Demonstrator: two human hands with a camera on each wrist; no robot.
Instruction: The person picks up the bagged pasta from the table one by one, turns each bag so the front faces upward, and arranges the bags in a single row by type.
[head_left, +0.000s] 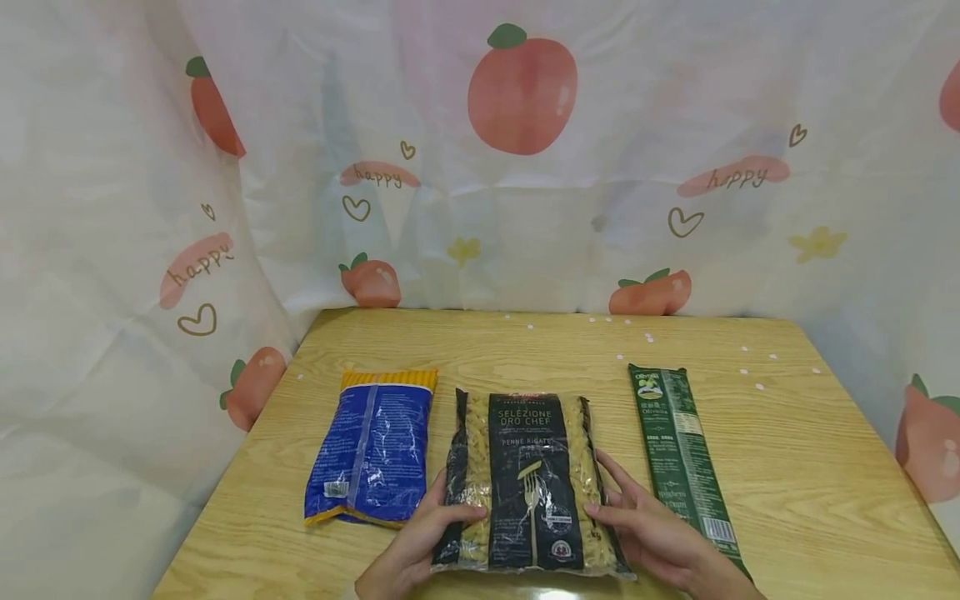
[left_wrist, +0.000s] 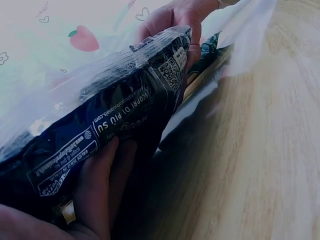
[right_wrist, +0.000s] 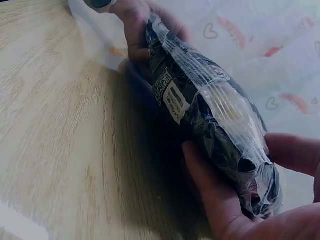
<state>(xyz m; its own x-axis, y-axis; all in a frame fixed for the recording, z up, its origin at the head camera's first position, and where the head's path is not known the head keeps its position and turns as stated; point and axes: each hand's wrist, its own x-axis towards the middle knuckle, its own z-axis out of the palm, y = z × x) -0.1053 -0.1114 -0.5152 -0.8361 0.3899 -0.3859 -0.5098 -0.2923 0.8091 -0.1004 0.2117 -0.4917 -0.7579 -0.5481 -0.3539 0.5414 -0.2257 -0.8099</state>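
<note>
At the near side of the desk [head_left: 810, 467], toward the middle, a bag of penne rigate [head_left: 534, 483] is held between two hands, its front face tilted up toward the head camera. A black panel with a printed fork [head_left: 532, 508] runs down the centre; pasta shows through clear film on both sides of it. The left hand [head_left: 420, 537] holds the bag's left side: its grip is clamped around the edge, thumb on the front face, fingers on the underside. The right hand [head_left: 660, 533] holds the right side in a matching grip. Whether the lower edge of the bag touches the desk cannot be determined. To the left, a blue bag [head_left: 397, 450] with orange end bands lies near the left hand. To the right, a long green packet [head_left: 678, 467] lies at a slant, its lower part beside the right hand. Small white specks [head_left: 649, 338] dot the desk. Behind it hangs a white cloth [head_left: 300, 108] printed with red fruit and hearts.
</note>
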